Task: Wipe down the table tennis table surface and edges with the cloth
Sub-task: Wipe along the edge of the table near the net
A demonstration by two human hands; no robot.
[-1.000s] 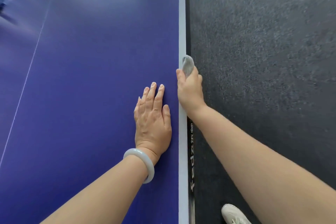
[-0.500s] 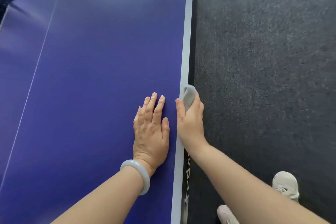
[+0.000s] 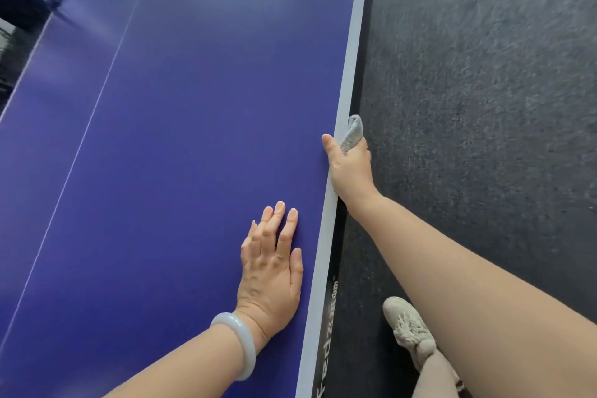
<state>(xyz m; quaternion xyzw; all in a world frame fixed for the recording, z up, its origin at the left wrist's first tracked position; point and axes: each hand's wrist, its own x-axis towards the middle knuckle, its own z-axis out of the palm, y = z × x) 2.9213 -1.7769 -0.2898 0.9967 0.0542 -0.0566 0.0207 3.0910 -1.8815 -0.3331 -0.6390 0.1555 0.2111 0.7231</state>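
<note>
Your right hand point(image 3: 350, 168) is gripping the small grey terry cloth point(image 3: 353, 133) against the pale grey right edge of the blue table tennis table point(image 3: 181, 145), thumb lying on the top surface, fingers curled over the side; the cloth is poking out on the far side of your fist; your left hand point(image 3: 273, 271) is lying flat and spread on the blue surface nearer you, just beside that edge, a pale jade-like bangle point(image 3: 237, 344) circling its wrist; your beige laced shoe point(image 3: 408, 329) is standing on the dark grey carpet point(image 3: 484, 90) to the right.
</note>
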